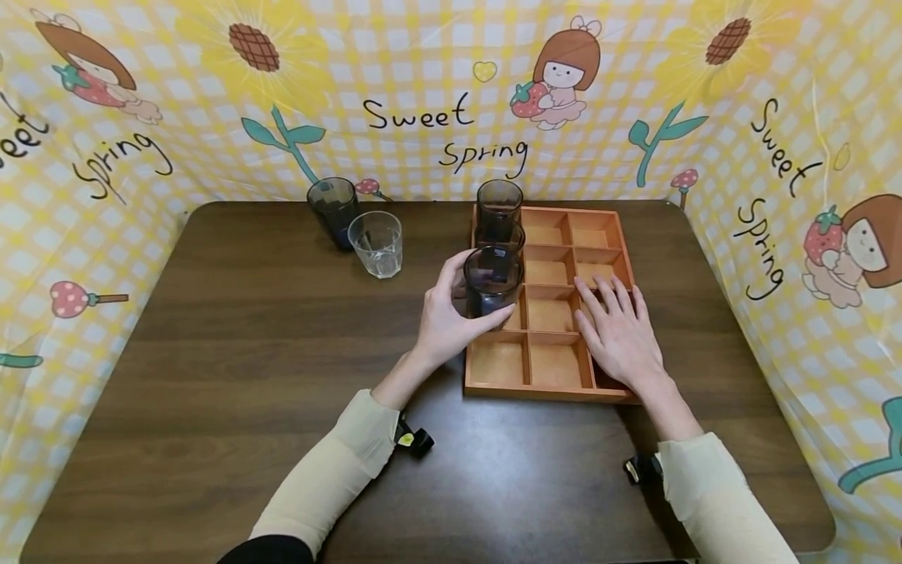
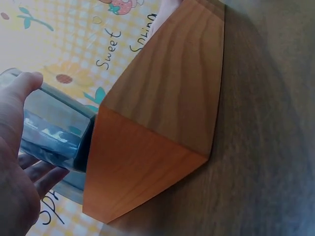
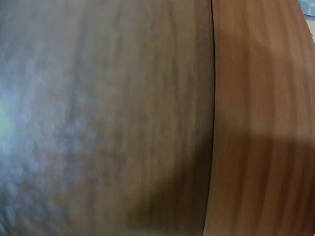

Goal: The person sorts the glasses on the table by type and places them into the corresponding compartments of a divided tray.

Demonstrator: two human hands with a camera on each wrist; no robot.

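My left hand (image 1: 451, 317) grips a dark tinted glass (image 1: 493, 278), thumb on the near side, at the left column of a divided wooden box (image 1: 553, 393). Just behind it, two more dark glasses (image 1: 499, 200) stand in that column, one partly hidden. From the left wrist, this glass (image 2: 54, 128) shows between the thumb and fingers of the left hand (image 2: 17, 142), its base just behind the top edge of the box (image 2: 147, 167). My right hand (image 1: 623, 337) rests on the box's right side, fingers spread and holding nothing.
Left of the box, a clear glass (image 1: 377, 247) stands close to another dark glass (image 1: 333, 210) near the back edge of the brown table (image 1: 247, 352). Patterned yellow cloth (image 1: 423, 47) walls the table at the back and sides. The right wrist view shows the box wall (image 3: 261, 113).
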